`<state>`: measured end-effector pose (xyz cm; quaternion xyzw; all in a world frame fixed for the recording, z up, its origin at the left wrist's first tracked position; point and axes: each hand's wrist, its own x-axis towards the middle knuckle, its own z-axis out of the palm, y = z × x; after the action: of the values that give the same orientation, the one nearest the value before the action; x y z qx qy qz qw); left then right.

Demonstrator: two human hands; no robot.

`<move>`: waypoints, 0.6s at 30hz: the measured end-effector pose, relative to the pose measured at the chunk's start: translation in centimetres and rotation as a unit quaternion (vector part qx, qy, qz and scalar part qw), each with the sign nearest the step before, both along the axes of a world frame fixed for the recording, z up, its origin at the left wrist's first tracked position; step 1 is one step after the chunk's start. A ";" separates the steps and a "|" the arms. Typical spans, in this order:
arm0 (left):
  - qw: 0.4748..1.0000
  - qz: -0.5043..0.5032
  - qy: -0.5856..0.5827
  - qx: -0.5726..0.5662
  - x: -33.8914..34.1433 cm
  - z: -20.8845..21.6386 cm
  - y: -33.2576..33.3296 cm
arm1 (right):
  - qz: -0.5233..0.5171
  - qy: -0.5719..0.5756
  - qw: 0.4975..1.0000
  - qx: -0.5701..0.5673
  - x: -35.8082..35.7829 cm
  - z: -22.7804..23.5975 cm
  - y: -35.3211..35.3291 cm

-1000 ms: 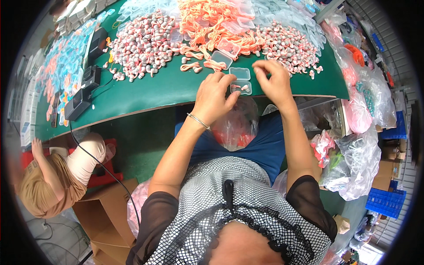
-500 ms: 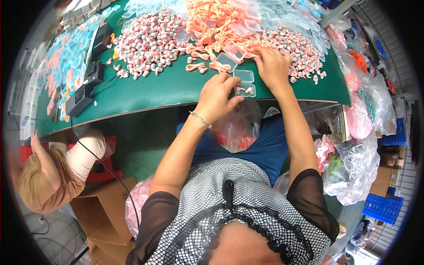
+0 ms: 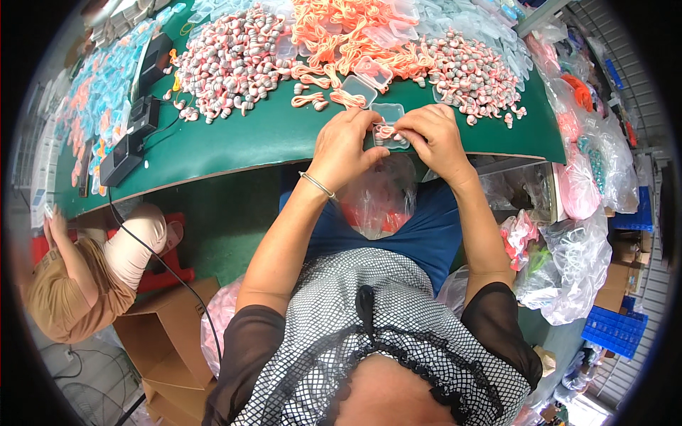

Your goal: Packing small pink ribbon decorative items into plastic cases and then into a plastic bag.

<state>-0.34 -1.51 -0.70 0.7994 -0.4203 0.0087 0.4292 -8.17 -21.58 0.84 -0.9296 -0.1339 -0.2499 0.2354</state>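
Note:
At the near edge of the green table, an open clear plastic case [image 3: 399,144] sits with its lid [image 3: 388,112] folded back on the far side. My left hand [image 3: 347,147] grips the case's left side, fingers behind and thumb near the front. My right hand [image 3: 435,139] has its fingertips pinched on a looped pale orange cord [image 3: 384,133] over the case's base. Small plugs show in the base, partly covered by the cord and fingers. Just beyond lies another clear case [image 3: 359,89] beside more cord bundles [image 3: 308,100].
Heaps of pink-and-grey ringed plugs [image 3: 231,64] [image 3: 472,74] flank a pile of orange cords [image 3: 348,32]. Clear cases fill the far side. Black boxes [image 3: 122,160] with a cable stand at left. A seated co-worker [image 3: 78,284] is at far left; plastic bags [image 3: 575,263] are at right.
My right hand has come back from the cord pile toward me and to the case, bringing an orange cord bundle. My left hand stays at the case.

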 end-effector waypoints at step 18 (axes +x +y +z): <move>0.999 -0.006 -0.037 -0.015 -0.1 -0.5 0.3 | -0.063 0.090 0.992 -0.064 2.0 0.1 -0.7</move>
<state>-0.41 -1.25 -1.18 0.7893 -0.4403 0.0420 0.4258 -6.20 -22.25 0.91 -0.9681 -0.0686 -0.1703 0.1705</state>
